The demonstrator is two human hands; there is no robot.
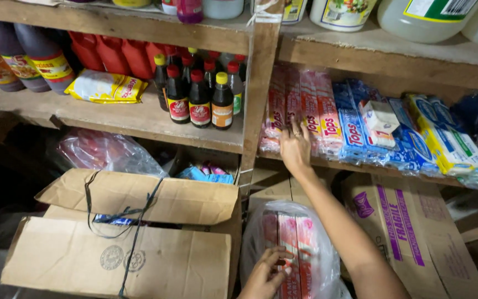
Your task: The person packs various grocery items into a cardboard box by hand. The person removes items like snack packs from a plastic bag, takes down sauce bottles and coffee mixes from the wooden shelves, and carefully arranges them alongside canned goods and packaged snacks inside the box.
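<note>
Right hand [295, 148] flat, fingers released, on pink packs [297, 105], far shelf [360, 166]; left hand [264, 277] grasping bagged packs [289, 243]. Risk: upright row toppling if nudged; thin bag tearing

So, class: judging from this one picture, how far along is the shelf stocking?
Done: a row of pink packs already stands on the wooden shelf, beside blue ones. In hand: the right hand rests on that pink row, while the left hand touches pink packs inside the clear plastic bag. Left: several packs remain in the bag.
</note>
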